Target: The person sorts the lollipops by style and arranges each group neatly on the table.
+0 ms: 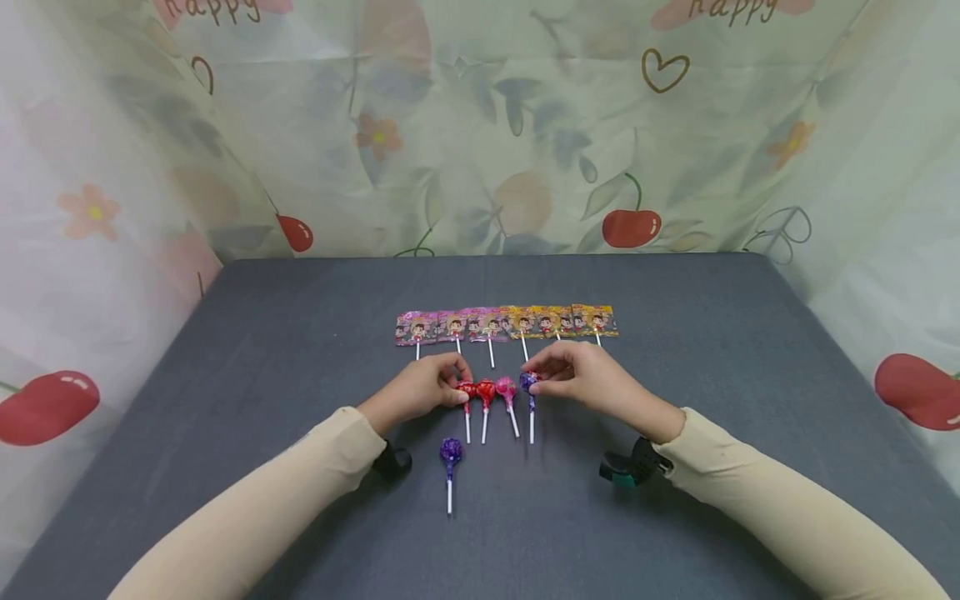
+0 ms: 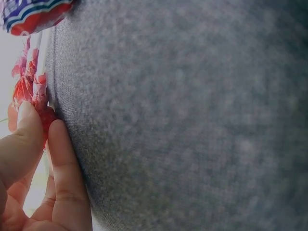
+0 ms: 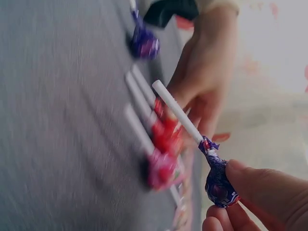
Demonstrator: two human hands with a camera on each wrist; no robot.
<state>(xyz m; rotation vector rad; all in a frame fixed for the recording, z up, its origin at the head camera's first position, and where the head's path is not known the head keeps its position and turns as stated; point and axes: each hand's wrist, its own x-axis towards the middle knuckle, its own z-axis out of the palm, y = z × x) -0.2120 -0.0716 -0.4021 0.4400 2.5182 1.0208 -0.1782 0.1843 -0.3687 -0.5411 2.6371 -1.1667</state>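
My left hand (image 1: 423, 385) pinches the head of a red lollipop (image 2: 48, 118) at the left end of a short row, its white stick toward me. Close beside it lie a second red lollipop (image 1: 486, 393) and a pink lollipop (image 1: 507, 388). To the right of the pink one, my right hand (image 1: 585, 377) holds a purple lollipop (image 3: 219, 185) by its wrapped head between thumb and fingers. In the right wrist view its stick looks raised off the cloth. Another purple lollipop (image 1: 451, 452) lies alone nearer to me.
Behind the hands runs a line of flat-wrapped lollipops, pink packets (image 1: 452, 325) on the left and yellow packets (image 1: 558, 320) on the right. All lie on a dark grey table (image 1: 315, 317). A patterned curtain (image 1: 480, 167) hangs round the back and sides.
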